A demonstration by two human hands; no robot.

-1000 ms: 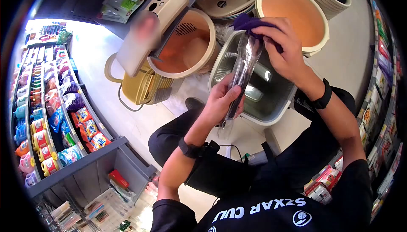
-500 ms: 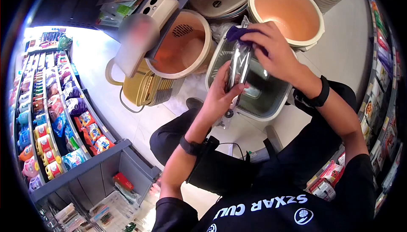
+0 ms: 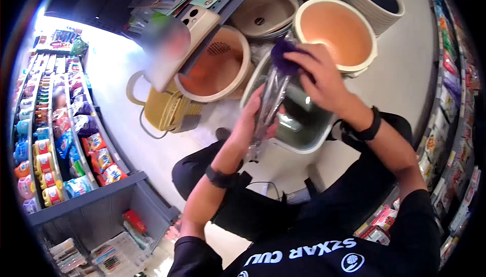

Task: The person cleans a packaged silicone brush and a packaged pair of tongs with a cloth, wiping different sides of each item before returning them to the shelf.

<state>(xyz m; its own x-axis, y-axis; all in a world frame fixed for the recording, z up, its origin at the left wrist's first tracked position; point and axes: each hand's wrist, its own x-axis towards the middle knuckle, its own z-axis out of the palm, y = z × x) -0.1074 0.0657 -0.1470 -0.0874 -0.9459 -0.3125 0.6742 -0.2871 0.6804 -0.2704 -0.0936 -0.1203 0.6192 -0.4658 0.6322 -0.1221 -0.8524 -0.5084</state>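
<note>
In the head view, a long slim item in clear crinkled plastic [image 3: 269,106] slants between my hands, its kind hidden by glare. My left hand [image 3: 252,120] is closed around its lower part. At the upper end is a bunch of dark purple soft material [image 3: 285,58], perhaps cloth or fluff. My right hand [image 3: 320,77] touches this purple material with bent fingers; what lies under them is partly hidden. Below both hands stands a grey-green rectangular tub [image 3: 310,148] with a pale rim.
Orange-lined round tubs [image 3: 373,57] stand around the rectangular one, with stacked basins [image 3: 263,11] behind. A yellow basket [image 3: 162,112] sits on the floor at left. Shelves of packaged goods [image 3: 104,160] line the left, and more packets [image 3: 445,110] fill the right.
The wrapped item and both hands have shifted slightly left in view. The purple material looks bunched up rather than draped, and my left hand now lies along the plastic.
</note>
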